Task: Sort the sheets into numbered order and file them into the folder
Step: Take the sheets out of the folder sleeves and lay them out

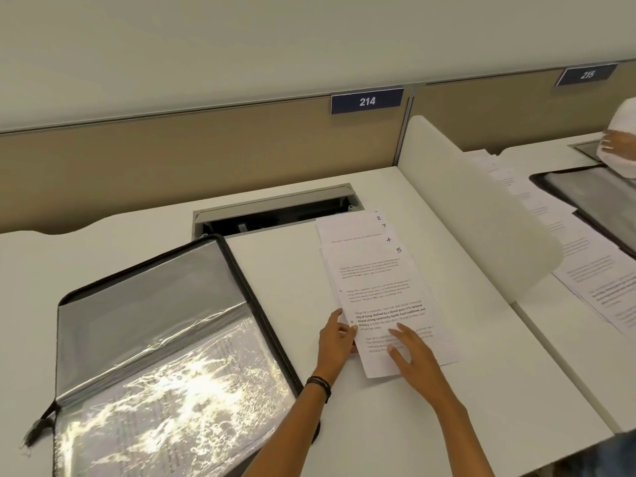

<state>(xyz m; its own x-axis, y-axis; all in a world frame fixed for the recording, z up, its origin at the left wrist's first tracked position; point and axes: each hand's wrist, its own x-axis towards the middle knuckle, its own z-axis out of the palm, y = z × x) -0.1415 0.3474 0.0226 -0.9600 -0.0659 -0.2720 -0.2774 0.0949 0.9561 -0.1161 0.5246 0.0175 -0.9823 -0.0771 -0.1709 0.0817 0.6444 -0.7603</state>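
A fanned stack of printed sheets (375, 277) lies on the white desk, right of centre; handwritten numbers 2, 7, 4 and 5 show at their top right corners, with sheet 5 on top. My left hand (335, 339) pinches the left edge of the stack near its lower end. Fingers spread, my right hand (409, 349) rests flat on the lower part of the top sheet. The open black zip folder (165, 339) with clear plastic sleeves lies to the left, a printed page inside its front sleeve.
An open cable hatch (275, 210) sits at the desk's back, just behind the sheets. A curved white divider (475, 215) stands to the right. Beyond it, another person's hand (619, 146), a second folder (592, 197) and more sheets (592, 270) occupy the neighbouring desk.
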